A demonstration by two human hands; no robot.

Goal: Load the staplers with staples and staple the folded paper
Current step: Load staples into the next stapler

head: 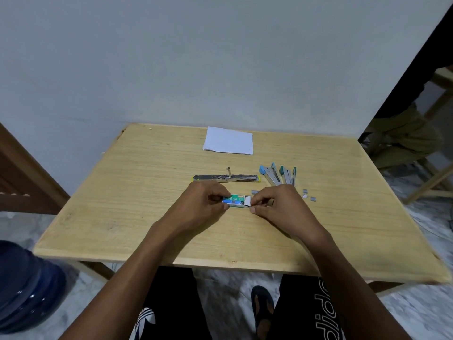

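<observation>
**Entry: staple box being opened at table centre; risks of spill and jam**

Left hand (201, 202): pinches the green end of the staple box (234, 201), thumb and fingers closed on its sleeve, holding it just above or on the table (122, 192); which of the two cannot be told.

Right hand (277, 204): thumb and forefinger pressed together on the white inner tray end of the box, apparently drawing it out.

Staple box: small, green-printed, held between both hands. Risk: if the tray slides free too fast, the strips likely tip out and break into short pieces.

Loose staples (308, 195): several short grey pieces lie just right of the right hand, one more piece just beyond the box. Risk: broken strips probably feed badly and could jam a magazine; the right wrist could also sweep them off the table.

Open stapler (225, 177): metal, laid flat and unfolded just beyond the hands, yellow at its ends. Whether its channel holds staples cannot be told. Risk: a strip set in crooked may stop it closing.

Other staplers (279, 175): a fanned cluster with blue and teal ends, right of the open one, opened up. Load state not visible.

Folded paper (228, 141): white, at the far edge, well apart from everything, not yet stapled.
</observation>
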